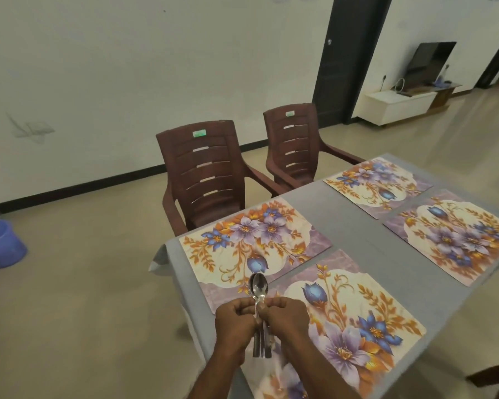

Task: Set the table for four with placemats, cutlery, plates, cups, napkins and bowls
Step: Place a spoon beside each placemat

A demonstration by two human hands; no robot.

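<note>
Both hands' fingers [274,305] pinch the spoons [258,286] between them.

The grey table [346,223] carries only four flat floral placemats [251,243], which lie low and block no sweep from 12 to 3 o'clock; the grey strip between the mat pairs runs bare toward 1 o'clock; at 6 o'clock both hands [260,321] grip a bundle of spoons [258,286] over the near mats, filling that spot; two brown chairs [205,174] stand against the far edge at 11 and 12 o'clock; a blue bucket [0,243] sits on the floor at 9 o'clock, well apart.
</note>
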